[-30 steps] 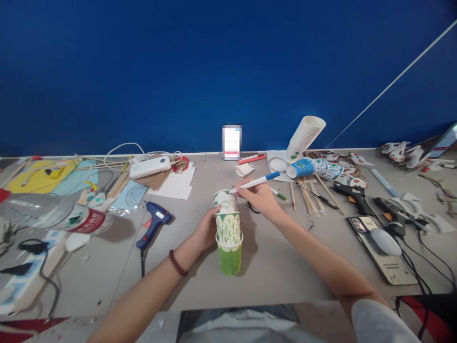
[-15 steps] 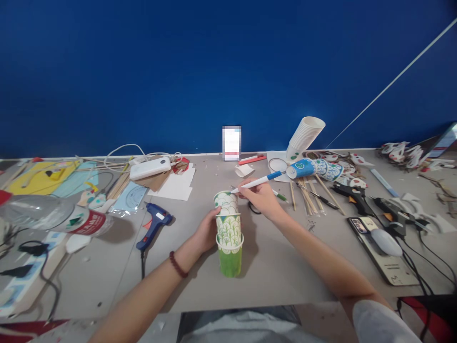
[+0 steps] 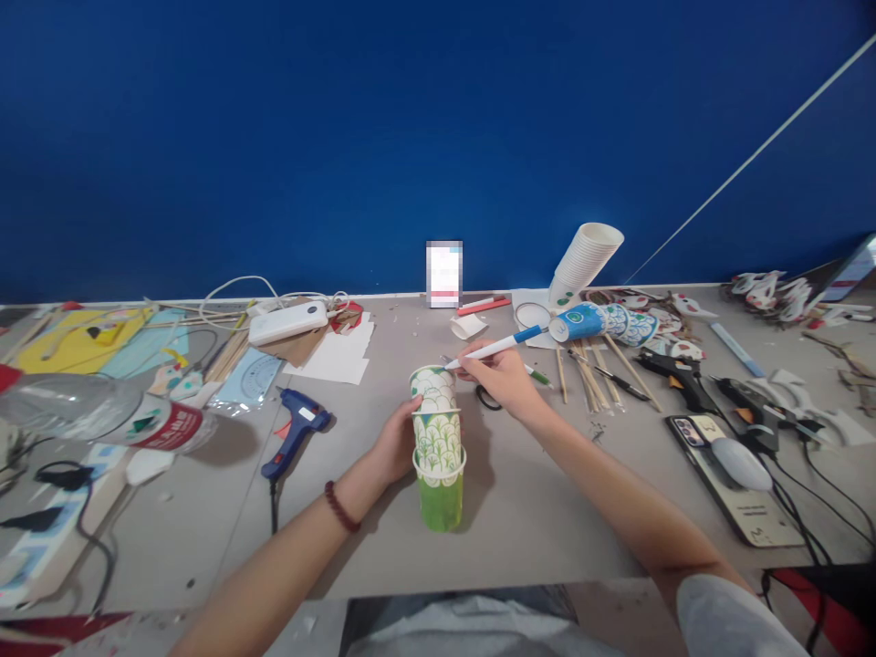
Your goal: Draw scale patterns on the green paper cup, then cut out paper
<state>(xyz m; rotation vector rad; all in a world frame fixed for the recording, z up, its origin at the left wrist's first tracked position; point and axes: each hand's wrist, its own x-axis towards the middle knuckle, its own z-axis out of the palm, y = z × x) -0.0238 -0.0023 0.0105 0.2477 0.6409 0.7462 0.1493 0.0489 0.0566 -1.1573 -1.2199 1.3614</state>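
Observation:
A stack of joined paper cups [image 3: 439, 447], patterned with green scale shapes and solid green at the near end, is in front of me. My left hand [image 3: 398, 443] is closed around its left side, with the thumb near the top cup. A white marker with a blue band [image 3: 502, 347] sits pinched in my right hand [image 3: 503, 379]. Its tip is at the rim of the far cup; whether it touches I cannot tell. Further right lies a similar blue-patterned cup stack [image 3: 602, 323].
A blue glue gun [image 3: 296, 429] lies left of the cups, beside a large plastic bottle [image 3: 102, 411] and a power strip [image 3: 61, 520]. White cups [image 3: 587, 260] lean at the back. On the right are a phone [image 3: 732, 484], a mouse [image 3: 740, 464] and dark glue guns [image 3: 756, 415].
The cup stack has shifted very slightly left. The marker's rear end has moved a little right and up. Both hands keep nearly the same place.

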